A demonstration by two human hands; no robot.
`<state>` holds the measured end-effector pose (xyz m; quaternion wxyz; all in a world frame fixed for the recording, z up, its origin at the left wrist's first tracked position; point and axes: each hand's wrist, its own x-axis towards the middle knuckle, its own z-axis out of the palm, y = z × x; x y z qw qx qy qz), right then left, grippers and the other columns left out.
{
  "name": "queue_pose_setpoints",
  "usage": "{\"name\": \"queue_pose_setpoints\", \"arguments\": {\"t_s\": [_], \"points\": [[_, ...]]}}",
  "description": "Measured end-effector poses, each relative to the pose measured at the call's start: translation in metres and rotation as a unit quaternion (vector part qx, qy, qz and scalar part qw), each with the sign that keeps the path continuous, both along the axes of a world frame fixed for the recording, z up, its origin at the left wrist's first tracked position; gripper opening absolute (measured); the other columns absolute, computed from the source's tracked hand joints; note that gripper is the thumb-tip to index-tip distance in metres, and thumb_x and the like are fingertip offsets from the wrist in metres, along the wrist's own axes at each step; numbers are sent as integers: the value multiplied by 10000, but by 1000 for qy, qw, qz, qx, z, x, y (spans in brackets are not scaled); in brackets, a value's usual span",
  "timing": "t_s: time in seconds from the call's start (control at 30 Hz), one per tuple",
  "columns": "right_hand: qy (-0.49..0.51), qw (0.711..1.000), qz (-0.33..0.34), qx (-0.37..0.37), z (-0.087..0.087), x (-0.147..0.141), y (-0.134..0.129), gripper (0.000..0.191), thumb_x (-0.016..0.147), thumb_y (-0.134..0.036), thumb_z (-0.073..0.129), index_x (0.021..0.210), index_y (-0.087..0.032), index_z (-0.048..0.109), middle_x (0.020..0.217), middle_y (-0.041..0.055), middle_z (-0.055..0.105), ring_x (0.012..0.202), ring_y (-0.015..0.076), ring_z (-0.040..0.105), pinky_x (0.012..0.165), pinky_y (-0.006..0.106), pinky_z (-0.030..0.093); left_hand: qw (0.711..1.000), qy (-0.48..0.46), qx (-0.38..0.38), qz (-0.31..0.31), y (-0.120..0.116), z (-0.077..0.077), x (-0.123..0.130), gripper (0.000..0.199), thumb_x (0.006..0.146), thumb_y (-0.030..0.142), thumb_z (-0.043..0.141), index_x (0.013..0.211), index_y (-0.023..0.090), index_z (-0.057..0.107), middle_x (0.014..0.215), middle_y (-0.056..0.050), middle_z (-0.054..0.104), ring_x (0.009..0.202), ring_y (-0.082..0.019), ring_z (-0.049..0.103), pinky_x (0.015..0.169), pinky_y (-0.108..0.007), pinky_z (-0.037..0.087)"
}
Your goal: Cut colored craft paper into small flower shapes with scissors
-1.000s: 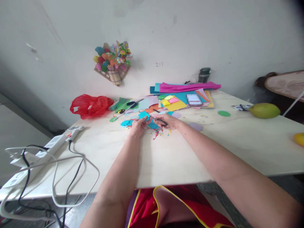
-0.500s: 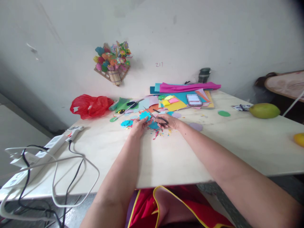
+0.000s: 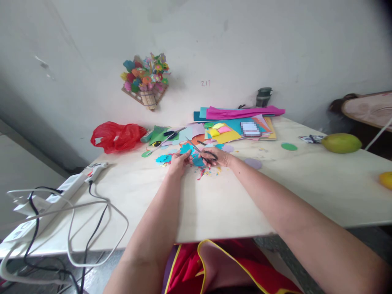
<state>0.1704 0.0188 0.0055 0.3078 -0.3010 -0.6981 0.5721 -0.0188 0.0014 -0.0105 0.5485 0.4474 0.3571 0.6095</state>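
My left hand [image 3: 180,162] pinches a blue scalloped paper piece [image 3: 186,148] above the middle of the table. Just right of it, my right hand [image 3: 217,157] is closed round the black handles of a pair of scissors [image 3: 210,154], whose blades point up and left beside the blue piece. Another blue scalloped piece [image 3: 163,159] lies left of my left hand. More blue paper [image 3: 198,161] rests between the hands. Small coloured scraps [image 3: 209,171] are scattered on the table [image 3: 214,208] just below them.
Behind the hands are stacked coloured sheets [image 3: 235,135] and a second pair of scissors [image 3: 171,133]. A red plastic bag [image 3: 118,136] sits at the back left. A power strip [image 3: 45,208] with cables is at the left edge, a green fruit [image 3: 341,143] at the right.
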Motion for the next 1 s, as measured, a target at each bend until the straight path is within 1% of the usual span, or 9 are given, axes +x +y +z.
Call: {"name": "queue_pose_setpoints", "arguments": {"t_s": [0.1, 0.23, 0.37, 0.47, 0.67, 1.0], "points": [[12, 1000, 4, -15, -1, 0, 1, 273, 825, -403, 630, 796, -140, 564, 546, -5, 637, 345, 72, 524, 276, 151, 311, 1000, 1, -5, 3, 0, 0, 0, 352, 529, 341, 847, 685, 133, 610, 533, 0, 589, 436, -101, 517, 467, -247, 448], [9, 1000, 3, -16, -1, 0, 1, 256, 832, -378, 634, 800, -135, 561, 547, -4, 636, 358, 72, 537, 271, 142, 302, 1000, 1, -5, 12, 0, 0, 0, 363, 499, 338, 863, 680, 120, 636, 604, -24, 638, 470, -101, 547, 496, -248, 475], [3, 1000, 2, -5, 2, 1, -2, 270, 831, -364, 644, 742, -133, 537, 552, 1, 634, 373, 63, 540, 285, 133, 314, 1000, -9, -6, 18, 1, -1, 0, 353, 475, 317, 877, 679, 114, 673, 666, -32, 674, 533, -113, 592, 557, -256, 521], [2, 1000, -2, 4, 4, 1, -4, 286, 839, -385, 633, 739, -134, 540, 553, 0, 633, 370, 64, 539, 284, 136, 316, 1000, -20, -5, 23, 1, -1, 1, 330, 465, 283, 875, 679, 117, 686, 686, -39, 688, 598, -139, 626, 605, -274, 542], [-6, 1000, -11, 3, 4, 0, -4, 288, 839, -399, 622, 738, -142, 538, 529, 0, 627, 346, 70, 522, 269, 144, 310, 999, -33, 0, 13, 3, -2, 1, 283, 498, 243, 862, 673, 116, 679, 693, -45, 687, 665, -172, 664, 709, -323, 557], [-7, 1000, 1, 19, 1, 1, -1, 330, 833, -443, 613, 719, -144, 532, 530, -10, 606, 347, 57, 499, 276, 141, 291, 999, -33, 0, 9, -1, 1, 3, 271, 490, 229, 859, 649, 102, 680, 679, -53, 679, 655, -164, 656, 704, -305, 560]]}}
